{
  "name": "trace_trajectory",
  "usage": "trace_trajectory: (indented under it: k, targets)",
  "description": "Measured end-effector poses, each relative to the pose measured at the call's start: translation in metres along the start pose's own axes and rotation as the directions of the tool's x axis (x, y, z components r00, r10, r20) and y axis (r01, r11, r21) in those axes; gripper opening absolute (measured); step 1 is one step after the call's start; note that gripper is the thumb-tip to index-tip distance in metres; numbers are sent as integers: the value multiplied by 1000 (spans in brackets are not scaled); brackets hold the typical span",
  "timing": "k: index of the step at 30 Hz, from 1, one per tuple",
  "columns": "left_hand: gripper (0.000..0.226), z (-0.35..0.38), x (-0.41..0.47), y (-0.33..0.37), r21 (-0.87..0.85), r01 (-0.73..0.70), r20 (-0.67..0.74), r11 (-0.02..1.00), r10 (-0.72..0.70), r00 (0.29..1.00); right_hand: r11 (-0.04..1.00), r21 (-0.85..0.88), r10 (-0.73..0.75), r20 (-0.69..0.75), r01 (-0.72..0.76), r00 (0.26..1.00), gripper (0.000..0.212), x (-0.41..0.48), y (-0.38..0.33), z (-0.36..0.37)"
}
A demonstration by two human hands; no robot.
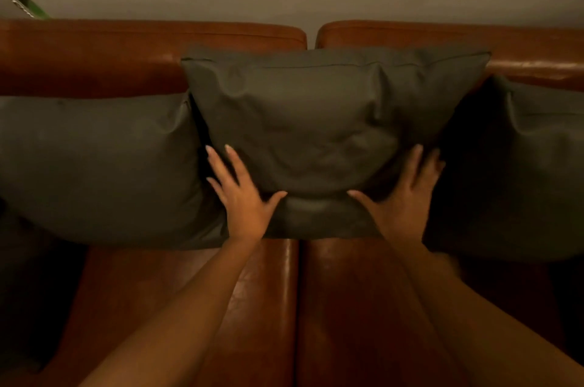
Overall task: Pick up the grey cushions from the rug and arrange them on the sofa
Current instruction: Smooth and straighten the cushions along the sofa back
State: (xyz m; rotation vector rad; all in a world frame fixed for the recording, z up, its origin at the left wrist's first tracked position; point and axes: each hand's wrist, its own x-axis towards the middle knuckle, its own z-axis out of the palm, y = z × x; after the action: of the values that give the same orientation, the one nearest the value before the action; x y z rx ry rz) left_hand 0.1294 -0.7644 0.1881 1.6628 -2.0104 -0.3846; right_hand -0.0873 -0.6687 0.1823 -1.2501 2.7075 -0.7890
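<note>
Fingers [235,165] flat on middle cushion [316,115], on sofa [347,292]

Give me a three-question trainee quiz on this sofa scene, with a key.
1. True or false: the left hand and right hand both touch the middle cushion with straight fingers.
2. How many grey cushions show on the sofa? A one, B two, C three.
3. Fill in: the middle cushion leans against the sofa's ____.
Key: 1 true; 2 C, counting the left cushion and right cushion; 3 backrest.
</note>
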Motion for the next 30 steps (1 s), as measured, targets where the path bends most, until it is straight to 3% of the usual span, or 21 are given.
trace_trajectory:
  k: [2,5,8,10,14,19,21,24,27,30]
  targets:
    - [124,-2,-8,-10,-253,132,-28,958,-144,989,947,231,208,83,-222,975,120,-9,16,-5]
    - [115,1,7,-29,-369,377,142,849,-350,926,809,518,242,139,-278,960,116,5,32,-4]
    - [126,0,32,-44,-366,569,453,736,-394,800,720,570,296,264,-396,918,116,29,37,-4]
    - [119,-5,45,-46,-417,630,567,655,-355,744,670,590,298,343,-451,891,108,39,37,-6]
    - [102,-13,49,-40,-489,678,620,549,-328,713,539,633,188,552,-555,812,78,50,30,-13]
    - [73,-21,35,-30,-693,564,461,449,-326,825,545,734,165,379,-404,911,101,39,30,-28]
    - [75,-18,42,-32,-714,537,435,449,-317,843,545,746,145,365,-383,919,93,41,33,-28]
    - [89,-11,45,-33,-617,584,522,528,-280,805,557,675,177,473,-485,863,75,38,35,-22]
    - [93,-8,39,-34,-535,655,597,534,-309,740,582,604,226,523,-544,822,59,32,38,-15]
    - [95,-12,42,-32,-509,669,627,542,-299,720,594,593,245,510,-543,825,65,33,37,-17]
